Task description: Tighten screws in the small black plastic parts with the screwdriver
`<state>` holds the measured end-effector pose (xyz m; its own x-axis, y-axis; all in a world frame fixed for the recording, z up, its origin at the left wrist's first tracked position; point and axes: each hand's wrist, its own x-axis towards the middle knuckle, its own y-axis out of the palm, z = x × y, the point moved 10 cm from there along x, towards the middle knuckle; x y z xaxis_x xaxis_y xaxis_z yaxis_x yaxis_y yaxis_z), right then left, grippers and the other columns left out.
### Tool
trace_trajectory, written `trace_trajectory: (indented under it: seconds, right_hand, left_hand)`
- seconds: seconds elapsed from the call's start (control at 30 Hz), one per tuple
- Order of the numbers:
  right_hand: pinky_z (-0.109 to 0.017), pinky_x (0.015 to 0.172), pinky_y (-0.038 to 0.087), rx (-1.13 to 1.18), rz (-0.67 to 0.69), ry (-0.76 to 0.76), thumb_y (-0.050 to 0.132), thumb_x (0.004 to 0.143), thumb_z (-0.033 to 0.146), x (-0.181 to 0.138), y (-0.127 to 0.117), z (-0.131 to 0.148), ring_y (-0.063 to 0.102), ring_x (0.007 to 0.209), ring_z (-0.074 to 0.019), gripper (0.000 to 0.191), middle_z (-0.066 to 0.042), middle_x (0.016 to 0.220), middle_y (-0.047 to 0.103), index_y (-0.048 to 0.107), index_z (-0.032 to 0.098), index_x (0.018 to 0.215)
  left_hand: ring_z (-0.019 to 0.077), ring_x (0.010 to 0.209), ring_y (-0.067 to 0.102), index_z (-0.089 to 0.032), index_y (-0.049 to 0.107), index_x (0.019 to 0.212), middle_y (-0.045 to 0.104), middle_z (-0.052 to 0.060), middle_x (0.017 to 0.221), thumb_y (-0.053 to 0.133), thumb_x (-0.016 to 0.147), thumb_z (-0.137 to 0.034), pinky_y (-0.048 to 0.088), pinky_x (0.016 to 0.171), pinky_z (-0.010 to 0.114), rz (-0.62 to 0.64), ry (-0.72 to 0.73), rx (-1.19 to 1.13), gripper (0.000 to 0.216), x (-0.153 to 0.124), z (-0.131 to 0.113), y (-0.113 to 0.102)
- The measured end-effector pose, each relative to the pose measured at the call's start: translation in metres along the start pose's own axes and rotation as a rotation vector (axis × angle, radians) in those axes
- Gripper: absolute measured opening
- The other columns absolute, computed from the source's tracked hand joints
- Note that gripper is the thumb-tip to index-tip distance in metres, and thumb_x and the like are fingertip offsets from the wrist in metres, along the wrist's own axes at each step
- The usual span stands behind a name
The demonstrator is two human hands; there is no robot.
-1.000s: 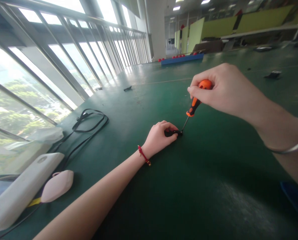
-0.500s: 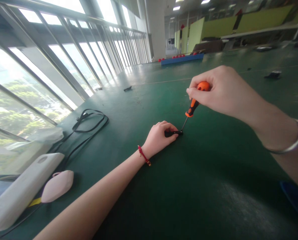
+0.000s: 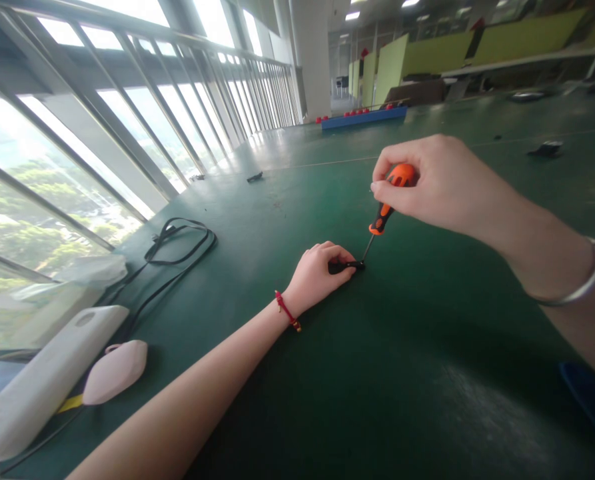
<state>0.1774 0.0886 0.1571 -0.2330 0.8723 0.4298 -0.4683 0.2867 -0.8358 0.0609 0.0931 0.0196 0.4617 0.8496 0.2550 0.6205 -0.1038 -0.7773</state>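
Observation:
My left hand [image 3: 321, 275] rests on the green tabletop [image 3: 287, 393], thumb and fingers closed on a small black part [image 3: 356, 265] whose kind I cannot make out. Only its right end and a strip between the fingers show. In my right hand [image 3: 427, 177] is a screwdriver [image 3: 383, 215] with an orange and black handle, gripped near the top between thumb and fingers. Its thin metal shaft slants down to the left, and the tip meets the right end of the black part. The exact contact at the tip is too small to tell.
To the left lie a looped black cable [image 3: 182, 243], a long white object [image 3: 52, 380] and a pale pink case [image 3: 116, 373]. Small dark pieces [image 3: 254, 177] [image 3: 546, 149] and a blue tray with red items [image 3: 364, 118] sit farther back. A metal railing [image 3: 177, 87] runs along the left.
My right hand and the top of the screwdriver handle have shifted slightly left and down. The left hand and the black part have stayed in place.

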Motion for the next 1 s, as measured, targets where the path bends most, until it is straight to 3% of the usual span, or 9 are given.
trace_trajectory:
  seconds: [0.13, 0.2, 0.27, 0.33, 0.5, 0.6, 0.73, 0.9, 1.0]
  right_hand:
    - [-0.028, 0.051, 0.028, 0.008, 0.016, -0.028, 0.058, 0.072, 0.027, -0.001, 0.000, 0.001, 0.042, 0.051, -0.0113, 0.010, 0.002, 0.062, 0.055, 0.055, 0.024, 0.081]
    - [-0.029, 0.053, 0.028, -0.019, 0.041, -0.038, 0.052, 0.079, 0.032, -0.002, 0.001, 0.003, 0.042, 0.051, -0.0113, 0.010, 0.001, 0.061, 0.055, 0.056, 0.023, 0.078]
    - [-0.030, 0.055, 0.027, -0.058, 0.049, -0.047, 0.041, 0.088, 0.038, -0.003, 0.000, 0.004, 0.042, 0.051, -0.0118, 0.030, -0.001, 0.060, 0.055, 0.057, 0.022, 0.070]
    - [-0.031, 0.055, 0.026, -0.091, 0.033, -0.058, 0.035, 0.090, 0.040, -0.003, -0.003, 0.006, 0.041, 0.050, -0.0121, 0.038, -0.002, 0.058, 0.054, 0.059, 0.021, 0.067]
    - [-0.029, 0.051, 0.026, -0.057, 0.022, -0.032, 0.052, 0.077, 0.028, -0.003, -0.003, 0.005, 0.038, 0.048, -0.0111, 0.009, 0.003, 0.055, 0.051, 0.056, 0.023, 0.083]
    - [-0.029, 0.051, 0.026, -0.054, 0.027, -0.052, 0.051, 0.078, 0.029, -0.003, -0.002, 0.007, 0.038, 0.046, -0.0108, 0.007, 0.003, 0.053, 0.050, 0.054, 0.023, 0.082]
    - [-0.031, 0.052, 0.024, -0.126, 0.053, -0.081, 0.039, 0.088, 0.041, -0.005, -0.001, 0.010, 0.034, 0.045, -0.0116, 0.034, 0.000, 0.048, 0.043, 0.055, 0.021, 0.066]
    - [-0.030, 0.054, 0.027, -0.062, 0.056, -0.060, 0.052, 0.080, 0.030, -0.006, -0.002, 0.009, 0.041, 0.050, -0.0126, 0.013, 0.001, 0.058, 0.051, 0.056, 0.023, 0.090]
    - [-0.031, 0.054, 0.026, -0.060, 0.078, -0.083, 0.048, 0.084, 0.032, -0.006, 0.000, 0.013, 0.041, 0.050, -0.0133, 0.013, 0.000, 0.055, 0.048, 0.056, 0.022, 0.084]
  left_hand:
    - [0.0178, 0.085, 0.058, -0.020, 0.070, 0.091, 0.064, 0.003, 0.091, 0.062, 0.079, -0.024, 0.049, 0.080, 0.031, 0.006, 0.006, -0.010, 0.015, 0.000, 0.000, 0.000]
    - [0.0176, 0.085, 0.058, -0.020, 0.070, 0.091, 0.064, 0.003, 0.092, 0.061, 0.080, -0.024, 0.049, 0.080, 0.031, 0.013, 0.005, -0.015, 0.015, 0.000, 0.000, 0.001]
    - [0.0175, 0.084, 0.058, -0.020, 0.070, 0.091, 0.065, 0.003, 0.091, 0.062, 0.080, -0.024, 0.050, 0.080, 0.031, 0.014, 0.002, -0.015, 0.015, 0.000, 0.001, 0.001]
    - [0.0176, 0.084, 0.059, -0.020, 0.070, 0.091, 0.065, 0.003, 0.091, 0.062, 0.080, -0.024, 0.050, 0.079, 0.031, 0.013, 0.001, -0.014, 0.014, 0.001, 0.001, 0.001]
    - [0.0173, 0.084, 0.059, -0.021, 0.071, 0.093, 0.065, 0.003, 0.092, 0.062, 0.081, -0.026, 0.050, 0.080, 0.031, 0.012, 0.006, -0.025, 0.016, 0.001, 0.001, 0.001]
    - [0.0171, 0.084, 0.059, -0.021, 0.071, 0.092, 0.065, 0.003, 0.091, 0.062, 0.082, -0.026, 0.050, 0.079, 0.030, 0.013, 0.006, -0.034, 0.016, 0.001, 0.001, 0.000]
    - [0.0168, 0.083, 0.059, -0.020, 0.072, 0.092, 0.065, 0.003, 0.089, 0.062, 0.082, -0.026, 0.050, 0.078, 0.030, 0.014, -0.002, -0.047, 0.015, 0.000, 0.002, 0.000]
    - [0.0162, 0.083, 0.059, -0.021, 0.073, 0.092, 0.066, 0.003, 0.090, 0.061, 0.082, -0.026, 0.050, 0.078, 0.029, 0.012, 0.000, -0.067, 0.016, -0.001, 0.002, 0.000]
    - [0.0160, 0.082, 0.060, -0.021, 0.073, 0.093, 0.066, 0.003, 0.091, 0.061, 0.082, -0.026, 0.050, 0.078, 0.028, 0.012, -0.001, -0.077, 0.017, 0.000, 0.003, 0.000]
